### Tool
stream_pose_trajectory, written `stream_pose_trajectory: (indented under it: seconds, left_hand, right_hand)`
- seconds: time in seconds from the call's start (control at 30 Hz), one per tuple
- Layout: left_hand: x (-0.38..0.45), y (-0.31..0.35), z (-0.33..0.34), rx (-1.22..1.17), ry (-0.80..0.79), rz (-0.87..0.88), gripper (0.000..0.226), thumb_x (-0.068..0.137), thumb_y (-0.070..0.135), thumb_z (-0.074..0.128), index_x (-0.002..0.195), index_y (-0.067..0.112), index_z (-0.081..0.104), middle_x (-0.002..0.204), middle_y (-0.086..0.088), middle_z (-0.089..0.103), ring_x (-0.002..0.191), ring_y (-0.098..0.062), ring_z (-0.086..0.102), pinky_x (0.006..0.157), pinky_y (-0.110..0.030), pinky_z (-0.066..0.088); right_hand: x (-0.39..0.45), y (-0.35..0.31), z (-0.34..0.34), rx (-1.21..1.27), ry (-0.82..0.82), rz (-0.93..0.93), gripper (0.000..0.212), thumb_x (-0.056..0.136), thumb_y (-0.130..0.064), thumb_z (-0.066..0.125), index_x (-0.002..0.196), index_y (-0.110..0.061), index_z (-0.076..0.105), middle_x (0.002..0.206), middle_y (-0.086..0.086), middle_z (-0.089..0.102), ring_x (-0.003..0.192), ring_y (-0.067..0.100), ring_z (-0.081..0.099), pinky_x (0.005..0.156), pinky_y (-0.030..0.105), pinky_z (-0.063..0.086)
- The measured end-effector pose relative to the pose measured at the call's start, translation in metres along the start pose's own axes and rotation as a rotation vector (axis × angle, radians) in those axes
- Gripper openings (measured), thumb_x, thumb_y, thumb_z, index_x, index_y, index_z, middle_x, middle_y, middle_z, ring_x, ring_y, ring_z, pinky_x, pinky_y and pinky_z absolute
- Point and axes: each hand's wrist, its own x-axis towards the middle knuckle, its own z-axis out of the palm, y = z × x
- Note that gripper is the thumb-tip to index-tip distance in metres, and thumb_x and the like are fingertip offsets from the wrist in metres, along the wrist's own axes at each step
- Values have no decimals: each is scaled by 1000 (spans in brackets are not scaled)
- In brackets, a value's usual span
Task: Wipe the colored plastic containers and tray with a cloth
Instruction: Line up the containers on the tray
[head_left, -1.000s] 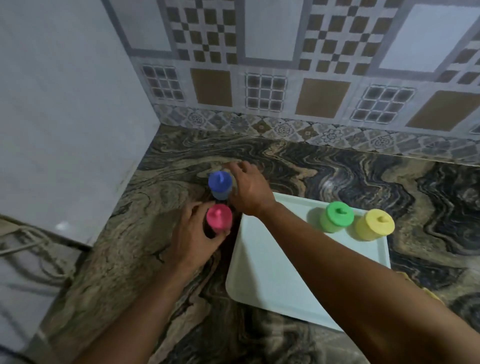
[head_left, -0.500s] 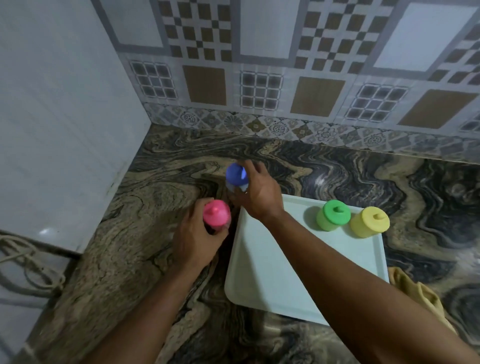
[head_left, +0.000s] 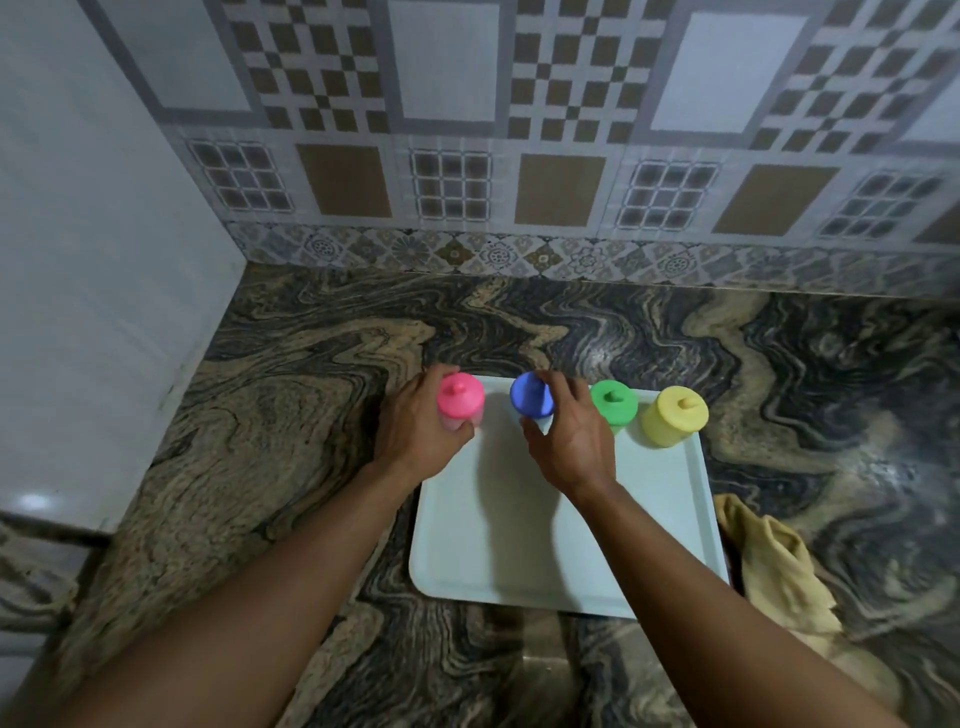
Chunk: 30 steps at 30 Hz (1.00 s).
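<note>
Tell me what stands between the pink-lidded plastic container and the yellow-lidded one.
In the head view, the blue-lidded container held by the right hand, then the green-lidded container, stand between pink and yellow.

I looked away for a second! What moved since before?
The left hand carried the pink pot and the right hand the blue pot rightward, from the counter beside the tray to its far edge. Both hands still grip them. The green pot and yellow pot stayed on the tray; the cloth lies to its right.
</note>
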Motion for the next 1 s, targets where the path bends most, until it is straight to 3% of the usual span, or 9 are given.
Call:
stream_pose_trajectory:
  seconds: [0.23,0.33,0.43,0.53,0.6,0.7,0.83,1.0]
  left_hand:
    - [7,-6,7,35,-40,15,74,61,55,77,127,27,59,120,-6,73,109,-37,68,86,-44,56]
    - [4,-12,7,45,-46,21,85,63,43,93,137,24,57,132,-10,63,118,-38,62,94,-41,52]
    - [-8,-20,6,60,4,48,90,65,30,97,144,19,54,136,-12,56,126,-34,58,99,-37,46]
    - [-27,-28,4,66,47,44,80,71,22,94,142,18,55,129,-9,59,119,-28,61,97,-37,50]
    - [-43,-34,1,34,55,-34,69,75,18,91,137,16,59,118,-7,59,101,-27,65,91,-39,55]
    - [-65,-41,1,12,8,-158,57,80,16,88,130,9,62,109,-11,64,85,-29,66,78,-38,56]
    - [-82,-46,6,12,-74,-249,54,85,17,85,133,8,62,105,-10,66,77,-19,63,73,-33,49]
    - [-83,-44,13,15,-113,-280,47,92,15,78,136,11,63,104,-5,68,78,-16,67,70,-31,49]
  right_hand:
    - [-1,5,2,29,-19,3,65,86,-23,79,146,-23,53,132,10,59,106,41,65,65,41,51]
    - [-9,3,-3,58,-17,-6,74,83,-24,83,150,-23,52,136,9,60,108,39,66,68,43,54]
    - [-28,3,-14,43,61,-41,66,84,-30,82,145,-22,55,134,5,60,91,35,70,65,41,54]
    - [-59,14,-30,40,215,-67,36,90,-33,76,120,-19,63,115,1,65,67,26,67,56,36,49]
    - [-76,33,-41,58,269,23,20,92,-31,75,105,-20,65,98,-3,69,64,20,65,59,35,50]
    - [-92,78,-61,64,273,236,11,92,-27,73,100,-20,69,88,-3,70,73,22,68,69,37,54]
    - [-98,125,-82,-16,219,404,19,93,-24,71,109,-14,71,97,6,70,91,30,68,78,38,50]
    - [-92,145,-91,-117,69,502,17,94,-27,68,104,-14,71,103,10,70,96,38,67,69,36,43]
